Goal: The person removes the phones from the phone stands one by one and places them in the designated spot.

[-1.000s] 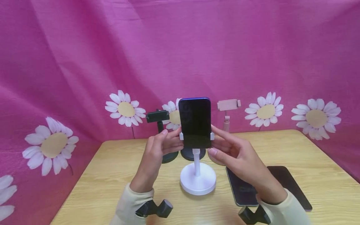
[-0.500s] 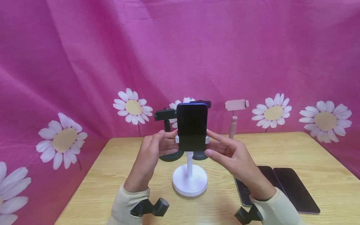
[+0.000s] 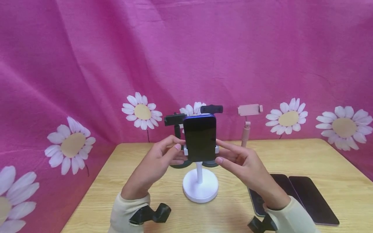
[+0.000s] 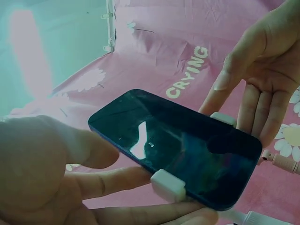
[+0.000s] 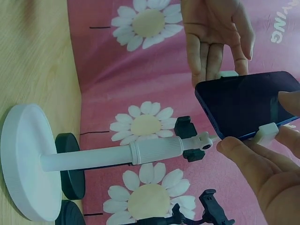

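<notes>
A dark phone [image 3: 200,138] with a blue edge sits upright in the white clamp [image 4: 168,185] of a white phone stand [image 3: 200,186]. My left hand [image 3: 155,163] is at the phone's left side, its fingers straight along the clamp and the thumb apart from the screen. On the other side, my right hand [image 3: 246,165] touches the phone's edge with fingertips and thumb, fingers extended. The right wrist view shows the stand's ribbed pole [image 5: 157,150] between base and clamp. The back of the phone is hidden.
Behind stand a dark phone stand [image 3: 175,119], a black one [image 3: 211,109] and a pink one [image 3: 250,110]. Two dark phones, the outer one [image 3: 314,199] and the inner one [image 3: 262,197], lie flat by my right forearm. A pink flowered cloth [image 3: 227,58] hangs behind the table [image 3: 96,194].
The phone's top has come down, and more of its blue top edge shows. The head view has shifted slightly. My left thumb has moved closer to the clamp; both hands stay beside the phone.
</notes>
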### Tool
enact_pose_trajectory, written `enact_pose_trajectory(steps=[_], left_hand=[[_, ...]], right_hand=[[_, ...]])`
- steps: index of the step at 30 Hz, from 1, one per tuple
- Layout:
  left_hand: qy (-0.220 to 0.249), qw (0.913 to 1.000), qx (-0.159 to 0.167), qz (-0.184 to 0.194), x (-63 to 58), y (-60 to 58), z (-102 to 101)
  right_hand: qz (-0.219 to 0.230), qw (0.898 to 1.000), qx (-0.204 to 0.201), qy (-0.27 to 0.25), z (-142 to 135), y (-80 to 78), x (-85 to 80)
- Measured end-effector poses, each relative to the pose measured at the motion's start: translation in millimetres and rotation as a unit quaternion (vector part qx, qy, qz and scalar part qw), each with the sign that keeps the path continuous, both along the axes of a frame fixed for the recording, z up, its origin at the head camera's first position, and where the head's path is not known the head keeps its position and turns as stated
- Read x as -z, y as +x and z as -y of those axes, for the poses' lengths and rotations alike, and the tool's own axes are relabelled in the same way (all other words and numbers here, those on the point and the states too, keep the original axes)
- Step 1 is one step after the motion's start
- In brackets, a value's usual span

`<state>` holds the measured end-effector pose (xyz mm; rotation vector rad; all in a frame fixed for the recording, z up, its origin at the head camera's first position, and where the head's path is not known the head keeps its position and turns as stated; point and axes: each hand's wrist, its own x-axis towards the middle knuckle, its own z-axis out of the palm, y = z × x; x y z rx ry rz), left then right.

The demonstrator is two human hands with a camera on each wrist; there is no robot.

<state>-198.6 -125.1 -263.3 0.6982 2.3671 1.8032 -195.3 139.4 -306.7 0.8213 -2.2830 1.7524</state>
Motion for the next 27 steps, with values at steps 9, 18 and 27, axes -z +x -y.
enact_pose_trajectory(steps=[9,18,27], left_hand=[[-0.034,0.9988,0.029,-0.019,4.1,-1.4,-2],[-0.089,0.993,-0.052,-0.057,14.2,-7.6,-10],[-0.084,0.9767,-0.134,-0.145,21.9,-13.7,-20]], right_hand=[[0.006,1.0,0.017,0.011,-4,-1.4,3.1],[-0.028,0.996,0.036,-0.078,9,-9.3,9.2],[-0.042,0.992,0.081,-0.084,20,-13.1,8.3]])
